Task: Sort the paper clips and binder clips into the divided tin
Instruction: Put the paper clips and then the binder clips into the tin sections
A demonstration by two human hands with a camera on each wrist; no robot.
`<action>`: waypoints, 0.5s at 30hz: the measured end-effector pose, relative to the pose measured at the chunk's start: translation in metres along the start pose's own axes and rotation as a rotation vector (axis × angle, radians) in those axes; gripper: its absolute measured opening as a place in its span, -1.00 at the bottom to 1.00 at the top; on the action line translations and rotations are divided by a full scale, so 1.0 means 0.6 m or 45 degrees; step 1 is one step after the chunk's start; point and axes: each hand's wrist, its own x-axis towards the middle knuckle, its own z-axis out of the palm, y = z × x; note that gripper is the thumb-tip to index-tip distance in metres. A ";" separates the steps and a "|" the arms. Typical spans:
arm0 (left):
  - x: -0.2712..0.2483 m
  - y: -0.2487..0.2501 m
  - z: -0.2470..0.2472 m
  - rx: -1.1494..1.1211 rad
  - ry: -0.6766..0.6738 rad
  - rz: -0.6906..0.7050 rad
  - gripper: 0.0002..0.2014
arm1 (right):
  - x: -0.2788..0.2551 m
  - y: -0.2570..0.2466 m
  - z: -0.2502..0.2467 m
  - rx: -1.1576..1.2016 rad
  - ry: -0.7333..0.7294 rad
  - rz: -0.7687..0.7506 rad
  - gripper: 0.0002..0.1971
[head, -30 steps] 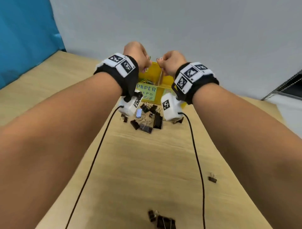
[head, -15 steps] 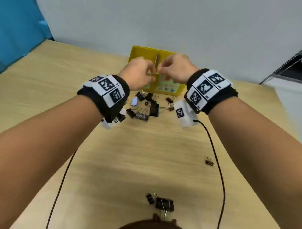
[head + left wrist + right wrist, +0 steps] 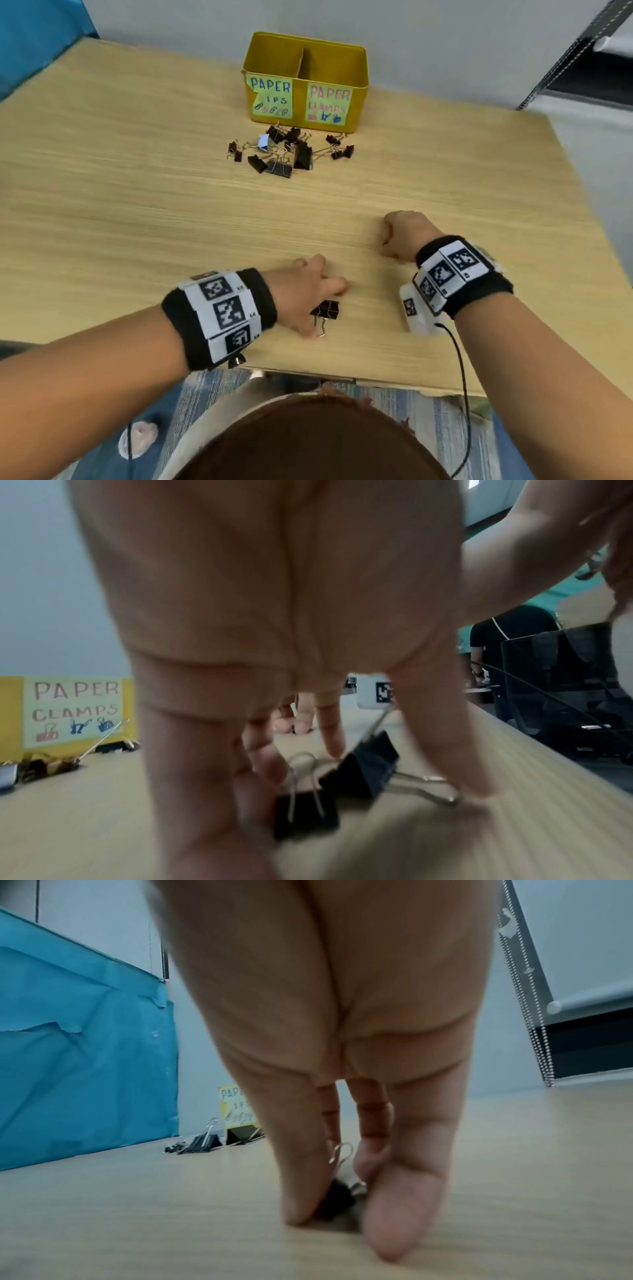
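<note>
Both hands reach down: left hand [image 3: 303,294] spread, grip released, over binder clips [image 3: 337,785]; right hand [image 3: 402,236] pinching a small clip [image 3: 339,1195].

Both hands [image 3: 356,267] low on table [image 3: 137,205] — clip pile [image 3: 287,150], yellow tin [image 3: 305,120] beyond

Tin [image 3: 359,73] labels: "PAPER CLAMPS" [image 3: 329,103], torn "PAPER…IPS" [image 3: 271,94].

An office or lab room: a pale wood counter [image 3: 137,205] against a grey wall, with a monitor [image 3: 555,653] behind.
</note>
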 end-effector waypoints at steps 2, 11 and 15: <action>0.003 0.001 0.009 -0.035 0.115 0.032 -0.42 | 0.002 -0.010 0.005 0.057 0.025 -0.060 -0.77; 0.024 -0.039 -0.021 -0.160 0.313 -0.016 -0.68 | 0.038 -0.048 0.016 0.371 0.181 -0.198 -0.77; 0.031 -0.075 -0.045 -0.172 0.389 -0.090 -0.63 | 0.075 -0.057 0.004 0.546 0.307 -0.160 -0.73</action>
